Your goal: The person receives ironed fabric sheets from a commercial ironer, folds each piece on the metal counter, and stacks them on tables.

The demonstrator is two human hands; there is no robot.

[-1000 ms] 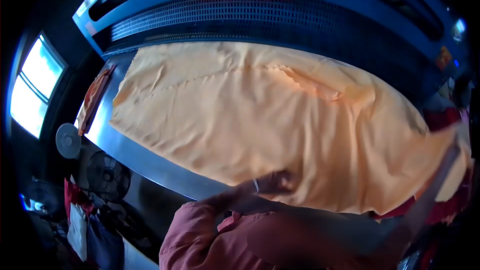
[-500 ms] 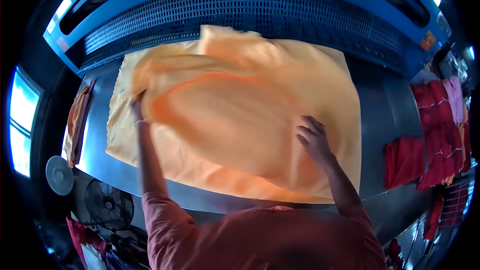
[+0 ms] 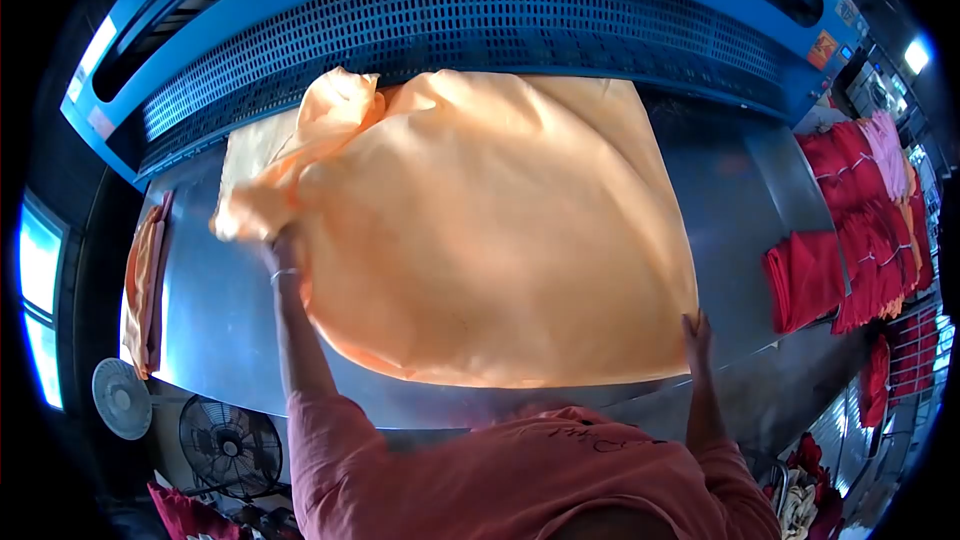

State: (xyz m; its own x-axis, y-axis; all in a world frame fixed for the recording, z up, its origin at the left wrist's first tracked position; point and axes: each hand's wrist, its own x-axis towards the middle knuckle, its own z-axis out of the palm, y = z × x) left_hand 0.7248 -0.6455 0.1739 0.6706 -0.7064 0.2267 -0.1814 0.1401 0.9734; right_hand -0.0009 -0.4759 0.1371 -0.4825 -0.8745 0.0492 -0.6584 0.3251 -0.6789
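Note:
A large light-orange cloth [image 3: 490,240] is spread over the metal table, its middle puffed up and its far left part bunched in folds. My left hand [image 3: 284,248] is closed on the bunched left side of the cloth, with some fingers hidden by the fabric. At the near right corner, my right hand [image 3: 697,338] pinches the cloth's edge. Along the front, the cloth's edge hangs in a curve near the table's front edge.
A blue machine with a perforated panel [image 3: 480,10] runs along the back of the metal table [image 3: 735,200]. Folded red cloths [image 3: 803,282] and tied red bundles [image 3: 865,230] lie at right. Folded orange cloths [image 3: 145,285] sit at left, above a black fan [image 3: 232,445].
My right hand has moved from over the cloth to its near right corner and closed there. My left hand has come slightly nearer with its bunch, and the cloth has billowed out.

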